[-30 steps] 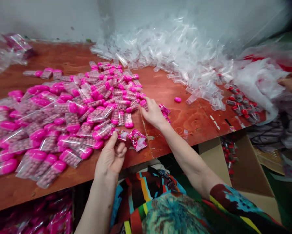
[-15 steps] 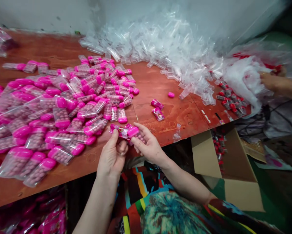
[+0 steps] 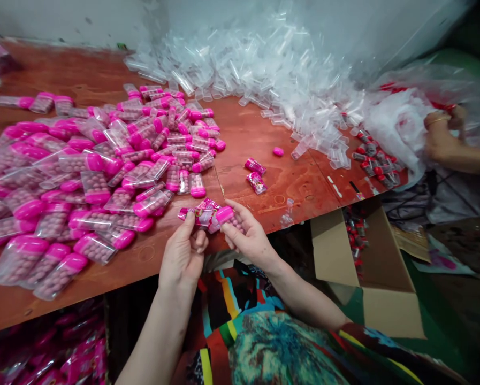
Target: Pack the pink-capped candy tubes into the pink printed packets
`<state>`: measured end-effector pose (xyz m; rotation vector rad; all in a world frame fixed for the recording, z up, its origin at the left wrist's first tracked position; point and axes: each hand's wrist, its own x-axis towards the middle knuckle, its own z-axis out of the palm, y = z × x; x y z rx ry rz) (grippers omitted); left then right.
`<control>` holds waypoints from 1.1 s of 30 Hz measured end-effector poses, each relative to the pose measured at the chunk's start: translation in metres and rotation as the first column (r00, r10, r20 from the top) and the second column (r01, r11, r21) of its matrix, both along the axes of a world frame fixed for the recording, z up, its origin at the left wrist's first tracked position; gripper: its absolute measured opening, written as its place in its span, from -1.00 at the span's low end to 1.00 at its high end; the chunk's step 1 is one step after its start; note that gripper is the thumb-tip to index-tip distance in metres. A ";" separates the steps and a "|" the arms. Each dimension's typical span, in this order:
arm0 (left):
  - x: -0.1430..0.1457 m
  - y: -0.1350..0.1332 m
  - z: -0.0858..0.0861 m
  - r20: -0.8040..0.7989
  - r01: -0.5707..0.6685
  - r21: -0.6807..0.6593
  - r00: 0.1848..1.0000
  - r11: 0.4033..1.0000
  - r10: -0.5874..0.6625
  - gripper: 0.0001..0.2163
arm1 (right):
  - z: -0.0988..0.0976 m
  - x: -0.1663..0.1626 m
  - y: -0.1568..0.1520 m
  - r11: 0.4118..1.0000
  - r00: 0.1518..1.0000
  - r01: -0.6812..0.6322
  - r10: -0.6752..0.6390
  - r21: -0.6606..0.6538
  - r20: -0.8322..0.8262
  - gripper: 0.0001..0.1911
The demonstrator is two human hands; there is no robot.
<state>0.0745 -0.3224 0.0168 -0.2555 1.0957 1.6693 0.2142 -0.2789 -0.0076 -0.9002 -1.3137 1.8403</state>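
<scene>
My left hand [image 3: 183, 246] pinches a shiny pink printed wrapper [image 3: 203, 215] between thumb and fingers, near the table's front edge. In my right hand [image 3: 250, 238] is a small clear candy container [image 3: 235, 220] with a pink cap, full of pink balls. Its capped end meets the wrapper's right end; whether it sits inside the wrapper I cannot tell. To the left spreads a big pile of pink-capped candy containers [image 3: 119, 200]. Beyond my hands two pink printed packets [image 3: 256, 182] lie on the red-brown table [image 3: 243, 128], along with a loose pink cap [image 3: 278, 152].
Clear empty tubes [image 3: 264, 69] are heaped along the wall. At right, a co-worker's hand [image 3: 444, 133] is by a plastic bag [image 3: 400, 120] and red-capped tubes [image 3: 376, 158]. An open cardboard box [image 3: 392, 310] stands below; pink packages [image 3: 71, 353] fill the lower left.
My right hand has drawn the candy container slightly right, and more of the wrapper shows between my hands. The co-worker's hand has shifted at the bag. The view has moved a little.
</scene>
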 end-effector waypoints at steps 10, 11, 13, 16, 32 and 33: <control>0.006 0.000 -0.001 0.004 0.059 0.013 0.998 0.998 -0.059 -0.66 | -0.012 -0.003 -0.008 1.000 1.000 0.001 -0.001 -0.022 0.017 -0.33; 0.006 0.000 0.000 0.006 0.063 0.013 0.998 0.998 -0.063 -0.67 | -0.013 -0.003 -0.008 1.000 1.000 -0.002 0.002 -0.025 0.014 -0.33; 0.006 0.000 0.003 0.011 0.067 0.009 0.998 0.998 -0.067 -0.69 | -0.013 -0.002 -0.008 1.000 1.000 -0.001 0.001 -0.026 0.003 -0.33; 0.007 0.000 0.007 0.022 0.062 -0.004 0.998 0.998 -0.062 -0.74 | -0.012 -0.001 -0.006 1.000 1.000 0.015 -0.015 -0.014 0.003 -0.34; 0.007 -0.004 0.001 0.026 0.058 -0.024 0.998 0.998 -0.058 -0.73 | -0.010 0.003 -0.011 0.999 1.000 -0.020 0.021 -0.031 0.022 -0.31; 0.006 -0.005 0.001 0.030 0.068 -0.022 0.997 0.997 -0.067 -0.74 | -0.010 0.004 -0.010 0.999 0.999 0.002 -0.001 -0.033 0.035 -0.30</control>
